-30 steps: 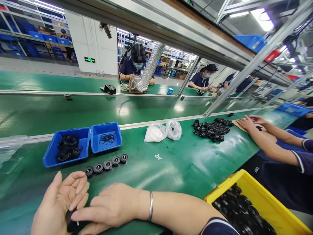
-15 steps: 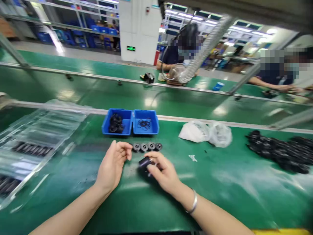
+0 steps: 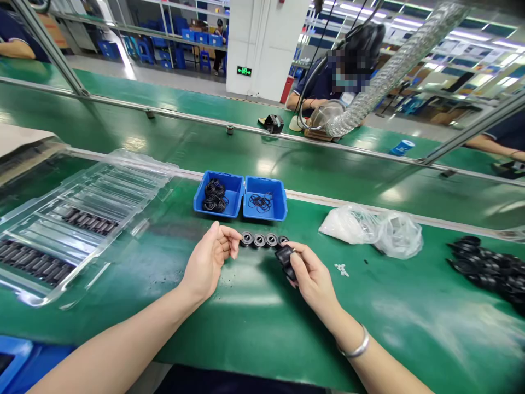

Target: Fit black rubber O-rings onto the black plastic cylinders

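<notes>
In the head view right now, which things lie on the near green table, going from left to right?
Clear plastic tray → left hand → right hand holding a black part → plastic bags → pile of black parts.

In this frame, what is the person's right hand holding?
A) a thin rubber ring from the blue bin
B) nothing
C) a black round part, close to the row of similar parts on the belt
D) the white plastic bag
C: the right hand grips a black round part in its fingers, beside the row of black parts on the green table; the left hand holds nothing.
</notes>
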Tool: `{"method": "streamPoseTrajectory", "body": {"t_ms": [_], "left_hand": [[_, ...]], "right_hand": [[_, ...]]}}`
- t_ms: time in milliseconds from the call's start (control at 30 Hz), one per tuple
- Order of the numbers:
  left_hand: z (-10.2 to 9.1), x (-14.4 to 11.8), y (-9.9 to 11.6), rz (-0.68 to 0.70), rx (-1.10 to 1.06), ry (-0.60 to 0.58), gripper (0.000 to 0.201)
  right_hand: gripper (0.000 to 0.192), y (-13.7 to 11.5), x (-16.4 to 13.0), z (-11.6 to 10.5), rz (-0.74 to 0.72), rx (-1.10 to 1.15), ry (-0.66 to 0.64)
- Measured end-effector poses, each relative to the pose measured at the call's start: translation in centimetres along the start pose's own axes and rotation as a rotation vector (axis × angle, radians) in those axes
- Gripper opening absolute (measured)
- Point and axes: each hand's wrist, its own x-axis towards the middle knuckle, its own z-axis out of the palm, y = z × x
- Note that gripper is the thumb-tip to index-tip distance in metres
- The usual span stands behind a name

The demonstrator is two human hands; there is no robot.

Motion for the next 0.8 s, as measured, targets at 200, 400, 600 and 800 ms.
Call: {"method": "streamPoseTrajectory", "body": {"t_ms": [200,400,600,800], "left_hand": [[0.1,0.0,-0.1,-0.050,0.020,-0.011,0.048],[0.1,0.2,-0.2,-0.066,0.043,-0.001,0.045],[0.1,0.2,-0.5,-0.076,0.071,-0.020,0.043],[0.2,0.3,-0.6,-0.085,0.096,-0.020,0.041]], "right_hand": [[0.035,0.4,-0.1,-0.6,0.078,0.122,0.018],[0.029,1.0,0.1,-1.6,-0.227,-0.337,-0.015],[0.038,1.9,0.4,-2.0,-0.685,-0.985,-0.196],[0.055,2.4,1.0,-1.7,-0.659,-0.998,-0.082]]}}
